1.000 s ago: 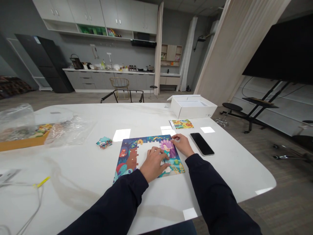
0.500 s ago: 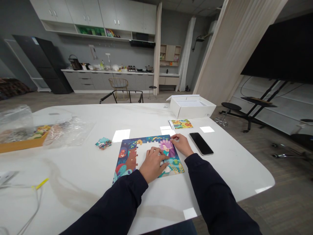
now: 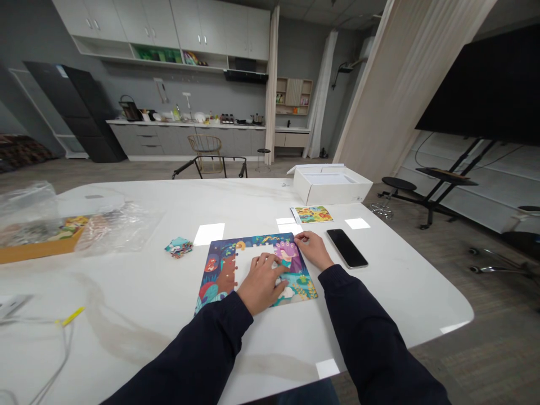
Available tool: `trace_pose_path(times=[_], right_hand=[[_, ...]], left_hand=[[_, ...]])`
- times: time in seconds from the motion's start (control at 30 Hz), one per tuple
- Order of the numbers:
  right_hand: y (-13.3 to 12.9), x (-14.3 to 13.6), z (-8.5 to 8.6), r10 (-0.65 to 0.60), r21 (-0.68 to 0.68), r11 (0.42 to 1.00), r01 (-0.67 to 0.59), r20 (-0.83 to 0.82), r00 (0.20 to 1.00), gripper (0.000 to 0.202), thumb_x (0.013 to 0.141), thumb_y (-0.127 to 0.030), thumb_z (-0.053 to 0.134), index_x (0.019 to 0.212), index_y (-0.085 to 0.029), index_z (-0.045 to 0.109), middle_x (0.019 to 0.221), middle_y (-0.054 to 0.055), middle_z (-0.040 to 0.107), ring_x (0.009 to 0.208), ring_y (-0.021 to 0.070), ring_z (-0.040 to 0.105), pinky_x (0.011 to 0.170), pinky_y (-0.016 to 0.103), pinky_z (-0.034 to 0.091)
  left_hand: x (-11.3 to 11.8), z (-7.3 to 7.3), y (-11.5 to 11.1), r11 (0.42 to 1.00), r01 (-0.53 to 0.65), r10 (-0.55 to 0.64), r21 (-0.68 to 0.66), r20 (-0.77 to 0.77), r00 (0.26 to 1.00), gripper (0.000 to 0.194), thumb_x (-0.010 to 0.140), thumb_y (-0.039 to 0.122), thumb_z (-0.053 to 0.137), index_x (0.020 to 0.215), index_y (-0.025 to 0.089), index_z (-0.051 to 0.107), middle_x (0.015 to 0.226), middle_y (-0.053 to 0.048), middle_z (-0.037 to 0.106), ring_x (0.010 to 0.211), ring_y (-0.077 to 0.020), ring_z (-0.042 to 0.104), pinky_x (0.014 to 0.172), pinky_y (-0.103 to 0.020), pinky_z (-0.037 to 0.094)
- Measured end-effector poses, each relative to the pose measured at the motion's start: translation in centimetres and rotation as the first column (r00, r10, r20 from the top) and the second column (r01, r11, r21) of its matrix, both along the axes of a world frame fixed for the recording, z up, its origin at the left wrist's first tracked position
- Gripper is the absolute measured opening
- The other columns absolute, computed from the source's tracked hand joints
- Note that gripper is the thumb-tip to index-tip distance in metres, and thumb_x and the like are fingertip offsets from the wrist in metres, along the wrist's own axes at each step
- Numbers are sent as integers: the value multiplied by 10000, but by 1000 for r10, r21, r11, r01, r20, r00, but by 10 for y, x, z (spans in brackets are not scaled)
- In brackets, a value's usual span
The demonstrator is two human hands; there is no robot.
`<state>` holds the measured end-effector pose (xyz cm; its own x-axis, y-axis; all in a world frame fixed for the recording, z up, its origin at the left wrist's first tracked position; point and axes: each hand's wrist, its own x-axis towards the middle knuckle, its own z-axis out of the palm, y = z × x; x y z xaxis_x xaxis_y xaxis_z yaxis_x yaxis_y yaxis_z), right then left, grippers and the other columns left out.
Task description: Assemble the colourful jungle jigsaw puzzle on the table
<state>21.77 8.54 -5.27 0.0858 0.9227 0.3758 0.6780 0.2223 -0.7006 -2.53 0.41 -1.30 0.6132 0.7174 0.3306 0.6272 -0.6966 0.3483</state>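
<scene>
A colourful jigsaw puzzle [image 3: 219, 274] with forest animals lies on the table, its border joined around a white gap. My left hand [image 3: 262, 282] rests over its middle and right part, palm down, fingers spread and slightly bent, covering part of the gap. At the puzzle's upper right corner, my right hand [image 3: 313, 249] has its thumb and fingers closed on the edge. Just right of that hand lies a black phone [image 3: 347, 248]. A small pile of loose puzzle pieces [image 3: 179, 247] sits left of the puzzle.
On the white table [image 3: 139, 304], a picture card [image 3: 313, 214] and an open white box [image 3: 331, 184] stand behind the puzzle. At left are an orange tray [image 3: 40, 251], crumpled clear plastic [image 3: 122, 229] and a cable with a yellow tag [image 3: 72, 316].
My left hand has shifted very slightly left over the puzzle. My right hand stays at the upper right corner.
</scene>
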Motion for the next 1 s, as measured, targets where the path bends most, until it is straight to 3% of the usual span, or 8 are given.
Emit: trace_pose_path(times=[0.1,0.2,0.37,0.47,0.6,0.77,0.9,1.0], right_hand=[[-1,1,0,6,-7,1000,-6,-22,1000,184,813,-338,602,839,-201,723,860,60,721,805,219,628,801,362,502],[-2,1,2,8,-11,1000,-8,-33,999,202,817,-353,595,837,-198,723,863,63,723,810,220,638,810,363,507],[-3,1,4,5,-17,1000,-6,-29,1000,228,817,-371,583,837,-197,729,863,68,732,810,223,652,815,364,513],[-3,2,4,3,-18,1000,-4,-32,999,246,806,-398,595,834,-197,735,863,73,740,811,233,656,819,371,513],[-1,4,2,-10,-21,1000,9,-37,999,311,794,-466,601,847,-199,751,851,78,747,795,244,652,796,373,510],[3,10,-2,-19,-58,998,19,8,1000,393,766,-548,600,857,-203,765,862,91,768,772,256,666,754,376,512],[8,15,-5,-27,-72,997,29,34,999,453,743,-601,593,861,-206,781,863,104,777,760,273,679,717,389,513],[10,17,-6,-33,-93,995,36,38,999,466,735,-621,593,863,-216,786,875,104,782,746,277,682,690,394,509]], left_hand=[[-27,10,18,994,-105,102,44,66,993,264,951,311,621,1209,261,654,1217,-87,629,1179,-297,536,1022,-480,427],[-80,13,46,961,-269,260,70,123,958,240,954,344,588,1170,252,639,1174,-76,655,1137,-293,567,1001,-456,445],[-190,-9,84,804,-593,581,42,155,799,336,854,414,646,1137,236,606,1114,-67,680,1080,-306,597,994,-449,462],[-234,-22,88,734,-678,675,-31,138,725,342,802,449,671,1047,223,598,1047,-72,667,1043,-302,605,962,-435,484],[-251,-22,85,677,-736,731,-27,146,667,370,765,497,706,990,224,598,1023,-75,628,1058,-311,584,962,-445,486],[-266,-15,84,686,-727,724,-36,135,676,416,769,452,735,1115,247,631,1160,-78,629,1170,-321,551,1050,-471,446],[-294,-15,83,694,-705,719,-144,106,687,401,802,255,636,1203,237,622,1238,-70,655,1174,-291,583,1065,-444,458],[-307,-19,83,698,-695,713,-174,78,697,481,753,138,606,1227,215,635,1185,-77,700,1144,-289,614,1034,-413,486]])
